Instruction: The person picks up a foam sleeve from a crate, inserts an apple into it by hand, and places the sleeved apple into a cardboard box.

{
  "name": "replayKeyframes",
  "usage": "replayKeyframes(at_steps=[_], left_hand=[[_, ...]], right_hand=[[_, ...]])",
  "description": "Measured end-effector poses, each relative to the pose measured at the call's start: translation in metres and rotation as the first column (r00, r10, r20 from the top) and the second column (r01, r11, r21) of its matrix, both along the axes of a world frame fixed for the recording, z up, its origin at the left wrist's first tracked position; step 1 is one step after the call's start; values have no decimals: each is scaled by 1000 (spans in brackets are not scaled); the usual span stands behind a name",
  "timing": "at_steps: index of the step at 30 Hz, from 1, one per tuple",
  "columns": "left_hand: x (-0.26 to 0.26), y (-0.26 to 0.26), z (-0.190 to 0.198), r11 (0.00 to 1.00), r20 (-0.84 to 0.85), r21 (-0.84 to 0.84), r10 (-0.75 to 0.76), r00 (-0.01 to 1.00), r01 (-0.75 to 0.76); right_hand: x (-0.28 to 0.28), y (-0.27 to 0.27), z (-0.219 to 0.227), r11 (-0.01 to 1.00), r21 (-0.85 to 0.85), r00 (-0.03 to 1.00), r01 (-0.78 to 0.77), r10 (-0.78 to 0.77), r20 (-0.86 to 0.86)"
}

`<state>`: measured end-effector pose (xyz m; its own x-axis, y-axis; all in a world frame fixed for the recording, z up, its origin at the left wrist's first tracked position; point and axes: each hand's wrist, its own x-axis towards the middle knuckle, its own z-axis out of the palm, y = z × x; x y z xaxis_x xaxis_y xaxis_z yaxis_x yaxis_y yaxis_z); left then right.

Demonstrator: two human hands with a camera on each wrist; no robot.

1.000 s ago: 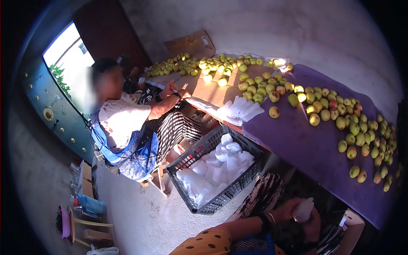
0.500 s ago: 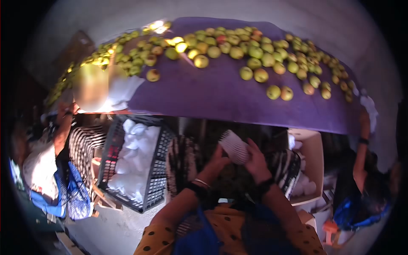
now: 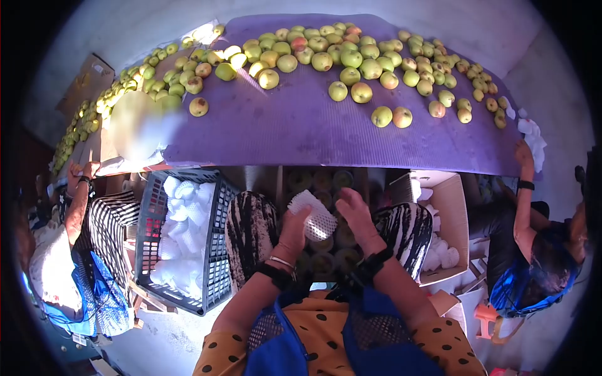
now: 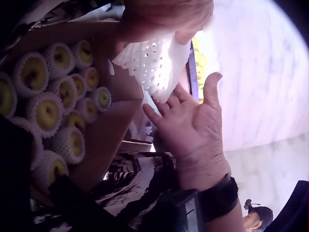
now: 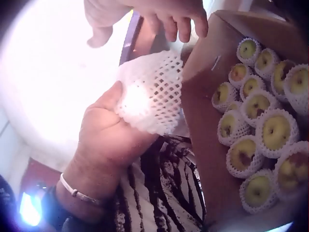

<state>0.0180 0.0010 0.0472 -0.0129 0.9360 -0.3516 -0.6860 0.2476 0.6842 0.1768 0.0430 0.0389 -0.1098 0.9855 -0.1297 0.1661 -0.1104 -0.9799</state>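
Observation:
My left hand (image 3: 293,233) holds a white foam net sleeve (image 3: 313,216) between thumb and fingers over my lap. In the right wrist view the sleeve (image 5: 149,94) looks rather flat, and no apple shows in it. My right hand (image 3: 357,216) is held apart to its right, fingers extended and nothing in the palm; the left wrist view shows that palm (image 4: 193,125) facing up. Below both hands stands a cardboard box (image 5: 200,87) with rows of apples (image 5: 256,106) in foam nets.
A purple-covered table (image 3: 263,131) ahead bears many loose yellow-green apples (image 3: 351,58). A black crate (image 3: 216,250) of foam nets stands at my left, a cardboard box (image 3: 448,188) with more nets at my right. One person (image 3: 63,250) sits on the left, another (image 3: 533,250) on the right.
The head view has swung from the left side to straight ahead. Half a second ago both hands were at the foam net sleeve; now my right hand is off it.

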Motion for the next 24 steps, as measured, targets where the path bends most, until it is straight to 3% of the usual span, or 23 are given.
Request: replayKeyframes(at_steps=[1,4,5,7,10,13,15,19,22,24], left_hand=[[1,0,-7,1000,-7,-1,-14,1000,14],[3,4,-28,999,-9,-34,-35,999,35],[5,4,-28,997,4,-65,-32,999,32],[6,6,-28,995,34,-96,0,999,3],[4,7,-20,995,110,-95,36,993,-25],[-4,7,-15,996,201,-82,-16,979,33],[-7,9,-35,996,217,-73,-26,976,43],[-3,7,-13,996,180,-81,57,982,-43],[-3,6,-1,994,114,-68,88,990,-81],[-6,8,-13,994,123,-65,98,987,-91]], right_hand=[[-3,0,-3,988,154,999,-32,30,16],[-19,-13,-9,939,247,971,-238,236,37],[-23,-16,-7,942,86,945,-324,327,-24],[-28,-21,-1,843,-220,869,-492,459,-185],[-26,-21,0,761,-378,846,-526,427,-319],[-24,-16,5,731,-472,860,-493,491,-138],[-23,-17,-2,716,-486,855,-501,497,-149],[-21,-17,1,679,-503,835,-534,515,-191],[-17,-11,4,613,-526,762,-590,638,-110],[-17,-10,-1,696,-407,806,-592,514,-293]])
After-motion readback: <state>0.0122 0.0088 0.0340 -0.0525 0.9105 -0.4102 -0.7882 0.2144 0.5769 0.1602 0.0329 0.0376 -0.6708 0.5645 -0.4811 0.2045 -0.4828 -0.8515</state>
